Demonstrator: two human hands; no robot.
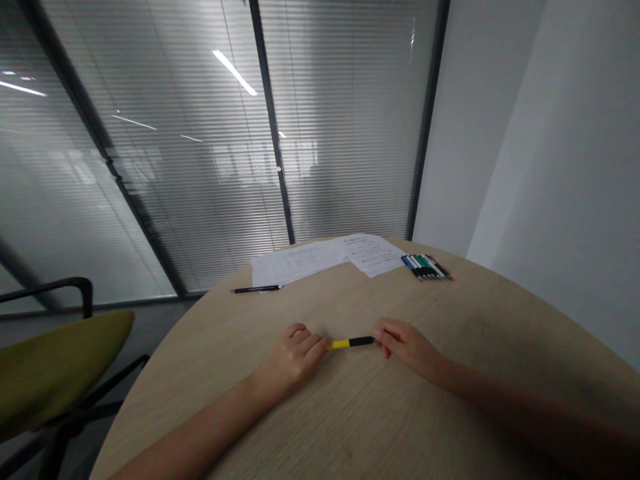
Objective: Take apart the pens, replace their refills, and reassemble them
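A yellow pen with a black grip (349, 343) lies level between my two hands, just over the wooden table (320, 413). My left hand (296, 355) is closed on its yellow end, which the fingers partly hide. At the black end, my right hand (403, 341) pinches the tip between thumb and fingers. Beyond the hands, a row of several pens (427, 267) in blue, black, white, green and red lies side by side at the back right. A black pen (256, 289) rests on the left by the papers.
Printed sheets (300, 261) overlap along the table's far edge, with another sheet (375, 253) on top. A green chair (60, 367) stands to the left. Glass panels with blinds (340, 133) rise behind the table, and a white wall (565, 200) is at the right.
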